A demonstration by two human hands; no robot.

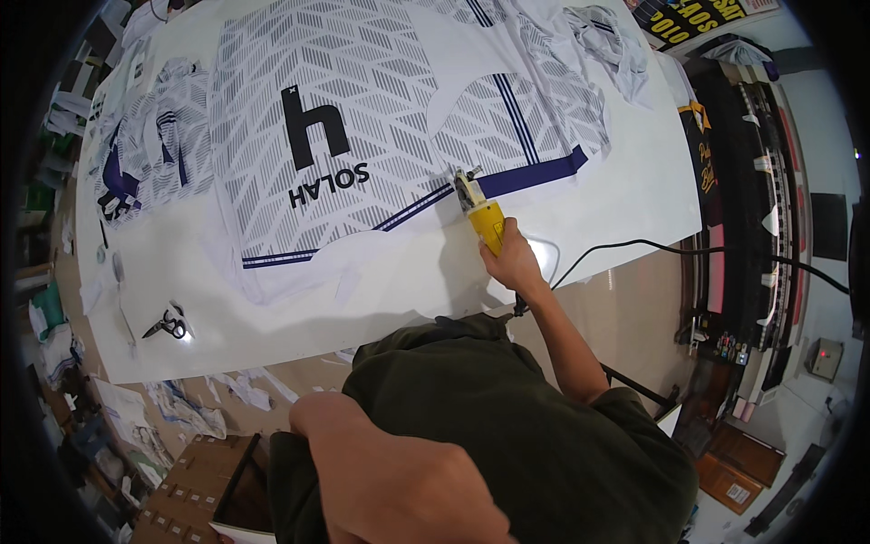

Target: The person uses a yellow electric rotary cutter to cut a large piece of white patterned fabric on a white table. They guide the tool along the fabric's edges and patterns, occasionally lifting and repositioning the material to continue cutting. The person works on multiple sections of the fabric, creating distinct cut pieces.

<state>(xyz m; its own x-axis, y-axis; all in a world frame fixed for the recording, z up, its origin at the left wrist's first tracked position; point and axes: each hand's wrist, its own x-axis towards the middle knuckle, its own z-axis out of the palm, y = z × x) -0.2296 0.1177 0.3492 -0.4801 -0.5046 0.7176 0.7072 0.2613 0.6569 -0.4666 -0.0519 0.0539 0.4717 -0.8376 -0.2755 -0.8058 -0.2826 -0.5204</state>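
My right hand (pixel 515 261) is wrapped round the yellow body of an electric cloth cutter (pixel 487 225). The cutter's metal head is at the lower edge of a white patterned fabric panel (pixel 390 100), where a navy strip (pixel 535 176) runs along. Black and grey printing covers the panel, which lies flat on the white table (pixel 381 308). My left arm (pixel 390 471) is bent up close to the camera at the bottom of the view, away from the fabric. The fingers of that hand are hidden, and I see nothing held.
Black scissors (pixel 169 324) lie at the table's left front. Cut fabric pieces (pixel 172 136) are heaped at the left, more (pixel 609 54) at the far right. A black cord (pixel 639 242) trails rightward off the table. Fabric scraps (pixel 245 390) lie on the floor; a long machine (pixel 761 227) stands right.
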